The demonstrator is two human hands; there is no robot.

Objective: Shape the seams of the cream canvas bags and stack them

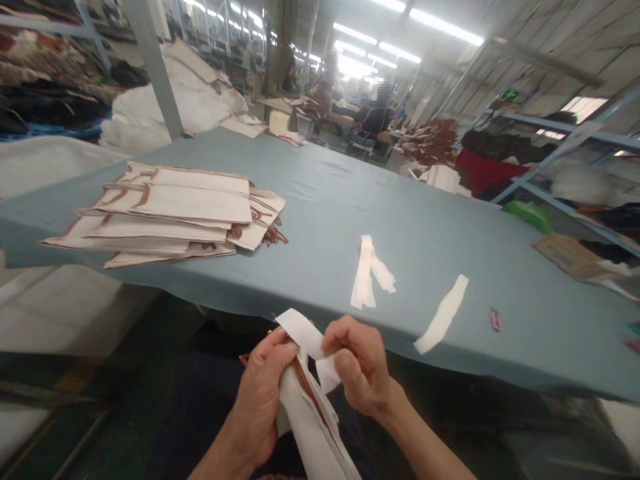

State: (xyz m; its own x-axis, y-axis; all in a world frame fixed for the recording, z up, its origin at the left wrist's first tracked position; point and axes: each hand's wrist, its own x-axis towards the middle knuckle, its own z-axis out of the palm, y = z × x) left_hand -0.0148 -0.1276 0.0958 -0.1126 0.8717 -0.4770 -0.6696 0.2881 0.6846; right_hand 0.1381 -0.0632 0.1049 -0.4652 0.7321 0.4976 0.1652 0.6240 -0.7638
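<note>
My left hand (264, 387) is closed around a folded cream fabric piece with brown trim (313, 427), held below the table's near edge. My right hand (361, 370) pinches a white paper strip (306, 337) that curls off the top of that piece. On the grey-blue table (350, 200), to the left, lies a stack of similar cream fabric pieces with brown trim (170, 217). Loose white strips (369, 272) lie ahead of my hands, and another white strip (443, 313) rests to the right of them.
A small pink object (495, 320) lies near the table's right front. Metal shelving with fabric (575, 173) stands at the right, a cardboard piece (567, 253) beside it. White sacks (175, 100) pile up beyond the table. People sit at work far behind.
</note>
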